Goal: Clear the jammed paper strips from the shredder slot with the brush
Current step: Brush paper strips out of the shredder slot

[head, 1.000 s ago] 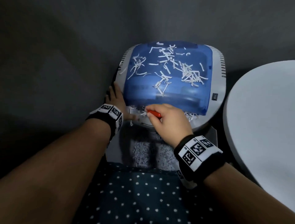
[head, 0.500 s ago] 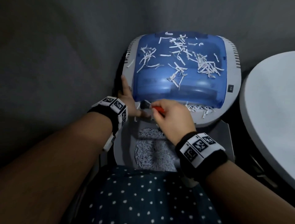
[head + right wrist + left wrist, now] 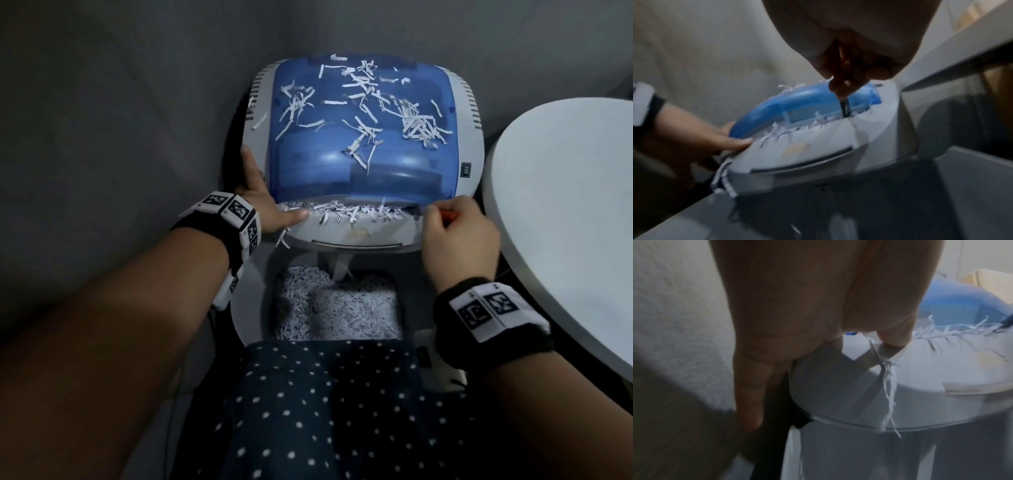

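Bare forearms, black wristbands [image 3: 493, 318] with white square-code tags, dark white-dotted garment [image 3: 329, 411].

A white round table [image 3: 565, 212] stands right; dotted dark fabric [image 3: 325, 411] lies below.

No words, brands or numbers are showing clearly enough to read. The left wristband [image 3: 228, 215] and the right wristband [image 3: 490, 311] are carrying black-and-white square marker codes, patterns and not letters. A small dark switch [image 3: 465, 170] on the shredder [image 3: 474, 147] is showing faint marks, too small to make out.
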Tool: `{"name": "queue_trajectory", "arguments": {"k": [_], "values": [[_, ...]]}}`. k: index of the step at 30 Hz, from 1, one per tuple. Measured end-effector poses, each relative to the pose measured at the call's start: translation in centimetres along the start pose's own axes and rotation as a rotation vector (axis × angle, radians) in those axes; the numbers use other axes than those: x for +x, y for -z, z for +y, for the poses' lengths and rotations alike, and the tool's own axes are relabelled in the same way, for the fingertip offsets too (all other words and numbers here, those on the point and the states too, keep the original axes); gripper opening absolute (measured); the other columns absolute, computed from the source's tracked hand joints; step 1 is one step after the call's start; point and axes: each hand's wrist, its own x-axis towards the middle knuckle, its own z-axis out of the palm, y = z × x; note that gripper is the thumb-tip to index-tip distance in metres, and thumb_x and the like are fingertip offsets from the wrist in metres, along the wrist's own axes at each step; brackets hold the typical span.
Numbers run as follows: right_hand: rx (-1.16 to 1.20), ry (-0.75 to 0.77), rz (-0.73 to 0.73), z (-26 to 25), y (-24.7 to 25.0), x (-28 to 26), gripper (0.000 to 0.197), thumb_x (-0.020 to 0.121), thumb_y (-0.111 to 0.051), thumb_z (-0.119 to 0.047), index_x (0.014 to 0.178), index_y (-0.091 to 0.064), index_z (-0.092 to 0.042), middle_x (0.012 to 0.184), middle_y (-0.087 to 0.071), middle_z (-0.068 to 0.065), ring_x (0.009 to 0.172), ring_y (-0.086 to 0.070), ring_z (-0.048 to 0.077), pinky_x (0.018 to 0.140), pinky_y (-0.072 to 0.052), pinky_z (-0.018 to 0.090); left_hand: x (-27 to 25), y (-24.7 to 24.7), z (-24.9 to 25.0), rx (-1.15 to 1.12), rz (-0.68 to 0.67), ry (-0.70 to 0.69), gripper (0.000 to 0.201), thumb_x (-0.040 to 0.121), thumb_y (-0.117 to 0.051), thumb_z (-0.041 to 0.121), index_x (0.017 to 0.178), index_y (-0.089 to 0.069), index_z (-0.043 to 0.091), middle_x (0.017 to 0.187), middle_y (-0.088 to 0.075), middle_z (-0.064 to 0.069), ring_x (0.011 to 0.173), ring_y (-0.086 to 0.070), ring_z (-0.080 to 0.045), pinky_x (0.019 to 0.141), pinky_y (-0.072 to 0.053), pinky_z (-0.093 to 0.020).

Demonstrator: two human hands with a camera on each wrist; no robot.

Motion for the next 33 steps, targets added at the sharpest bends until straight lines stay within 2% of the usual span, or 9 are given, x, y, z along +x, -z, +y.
{"name": "queue_trajectory", "arguments": {"k": [4, 6, 10, 13, 16, 21, 26, 29, 33], "values": [[0.050, 0.013, -0.158, -0.4, -2.7, -1.8, 0.016, 0.097, -0.060, -0.028, 0.103, -0.069, -0.016, 0.091, -0.071, 0.005, 0.095, -0.066, 0.028, 0.072, -0.038, 0.026, 0.0, 0.0, 0.2, -0.002, -0.006, 0.006, 0.147, 0.068, -0.077, 0.067, 0.105, 0.063, 0.040, 0.165, -0.003, -0.018, 0.147, -0.025, -0.031, 0.121, -0.021, -0.043], [0.138, -0.038, -0.096, -0.5, -2.6, -1.7, 0.007, 0.093, -0.063, -0.027, 0.092, -0.067, -0.021, 0.080, -0.065, -0.004, 0.091, -0.066, 0.022, 0.073, -0.037, 0.021, 0.2, 0.0, 0.1, -0.012, -0.014, -0.006, 0.147, 0.063, -0.078, 0.070, 0.095, 0.064, 0.046, 0.165, -0.005, -0.018, 0.147, -0.027, -0.032, 0.121, -0.022, -0.045], [0.140, -0.014, -0.089, -0.7, -3.0, -1.1, 0.016, 0.096, -0.062, -0.028, 0.099, -0.068, -0.014, 0.091, -0.071, 0.005, 0.093, -0.065, 0.025, 0.075, -0.038, 0.023, 0.2, 0.0, 0.0, -0.025, -0.015, -0.005, 0.146, 0.061, -0.079, 0.070, 0.084, 0.064, 0.048, 0.165, -0.006, -0.017, 0.146, -0.029, -0.031, 0.120, -0.024, -0.047], [0.187, 0.018, -0.186, -1.1, -3.9, -1.9, 0.007, 0.092, -0.066, -0.025, 0.086, -0.066, -0.021, 0.075, -0.064, -0.011, 0.071, -0.058, 0.002, 0.069, -0.038, 0.017, 0.0, 0.0, 0.2, -0.029, -0.012, 0.002, 0.147, 0.063, -0.081, 0.066, 0.089, 0.063, 0.048, 0.165, -0.004, -0.017, 0.146, -0.028, -0.031, 0.120, -0.024, -0.047], [0.310, -0.011, -0.052, -0.7, -3.8, -1.6, 0.017, 0.088, -0.067, -0.019, 0.074, -0.058, -0.023, 0.067, -0.058, -0.017, 0.062, -0.053, -0.014, 0.061, -0.036, 0.008, -0.4, 0.0, 0.5, -0.010, -0.027, 0.020, 0.158, 0.060, -0.088, 0.058, 0.107, 0.062, 0.042, 0.164, -0.001, -0.019, 0.147, -0.025, -0.032, 0.120, -0.023, -0.047], [0.206, 0.127, -0.270, -1.5, -4.5, -1.9, 0.015, 0.092, -0.063, -0.023, 0.079, -0.056, -0.025, 0.069, -0.058, -0.015, 0.064, -0.051, -0.001, 0.064, -0.037, 0.024, -0.8, -0.1, 1.0, 0.047, -0.003, 0.020, 0.169, 0.053, -0.095, 0.047, 0.127, 0.056, 0.030, 0.163, 0.001, -0.022, 0.147, -0.025, -0.033, 0.119, -0.025, -0.046], [0.362, 0.183, -0.150, -2.5, -4.3, -1.1, 0.023, 0.088, -0.065, -0.023, 0.070, -0.053, -0.029, 0.070, -0.065, -0.012, 0.066, -0.058, 0.001, 0.069, -0.050, 0.028, -1.0, 0.0, 0.9, 0.014, 0.001, -0.010, 0.161, 0.062, -0.090, 0.048, 0.130, 0.054, 0.026, 0.164, 0.006, -0.020, 0.149, -0.021, -0.031, 0.119, -0.021, -0.041], [0.136, 0.273, -0.359, -3.2, -4.9, -1.4, 0.013, 0.091, -0.063, -0.025, 0.080, -0.058, -0.025, 0.079, -0.069, -0.003, 0.080, -0.064, 0.023, 0.074, -0.052, 0.038, -0.9, 0.0, 0.8, -0.012, -0.010, -0.028, 0.158, 0.065, -0.088, 0.050, 0.130, 0.054, 0.026, 0.165, 0.006, -0.014, 0.149, -0.020, -0.028, 0.121, -0.019, -0.041], [0.200, 0.273, -0.166, -3.5, -4.2, -1.8, 0.019, 0.081, -0.056, -0.032, 0.066, -0.046, -0.025, 0.060, -0.053, -0.010, 0.066, -0.051, 0.012, 0.063, -0.039, 0.031, -0.9, 0.2, 0.8, 0.000, -0.030, -0.009, 0.162, 0.060, -0.090, 0.051, 0.127, 0.057, 0.029, 0.165, 0.012, -0.013, 0.150, -0.020, -0.029, 0.122, -0.020, -0.044]]}}
